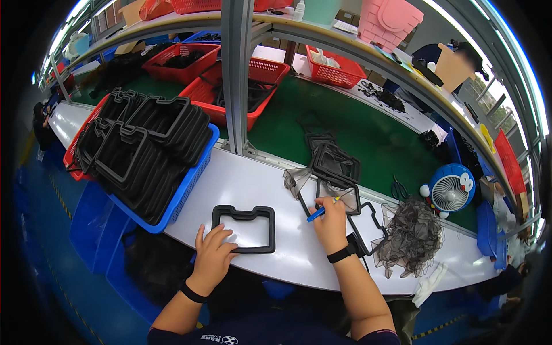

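Note:
A black frame (272,234) with a notched top side lies flat on the white worktop. The spread fingers of my left hand (214,253) rest on its lower left corner. Farther right, my right hand (330,227) is closed round a slim blue pen-like tool (315,215) with a yellow part near the other end; its exact kind is unclear. Just beyond that hand lie thin black frames with dark mesh (336,164), partly overlapping. Another thin black frame (376,215) sits beside my right wrist. A heap of dark sheer mesh pieces (411,238) is to its right.
A blue basket (198,172) piled with black frames (138,149) stands at left. Red baskets (270,69) line the far side, behind a grey metal post (236,86). Scissors (398,188) and a blue fan (451,190) are at right; a white cloth (428,284) hangs over the near edge.

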Tool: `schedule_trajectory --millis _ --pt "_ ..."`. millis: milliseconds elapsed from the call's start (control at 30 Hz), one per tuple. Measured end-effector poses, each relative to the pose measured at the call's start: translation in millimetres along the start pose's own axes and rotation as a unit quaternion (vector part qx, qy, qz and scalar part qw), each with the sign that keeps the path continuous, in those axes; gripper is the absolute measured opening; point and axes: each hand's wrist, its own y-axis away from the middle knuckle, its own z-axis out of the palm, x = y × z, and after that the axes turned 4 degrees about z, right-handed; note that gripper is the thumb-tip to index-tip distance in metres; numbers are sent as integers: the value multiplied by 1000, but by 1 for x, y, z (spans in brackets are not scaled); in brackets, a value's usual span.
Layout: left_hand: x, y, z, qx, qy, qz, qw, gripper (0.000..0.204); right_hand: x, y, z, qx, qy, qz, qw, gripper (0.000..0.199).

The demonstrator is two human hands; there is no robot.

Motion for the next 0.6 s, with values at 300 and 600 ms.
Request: schedule_trajectory --millis 300,600 --pt "54 -4 -18 93 172 32 980 32 3 -15 -1 -68 -181 155 969 16" --pt "111 -36 27 -96 616 -118 773 61 -44 43 -103 -86 -635 318 698 26"
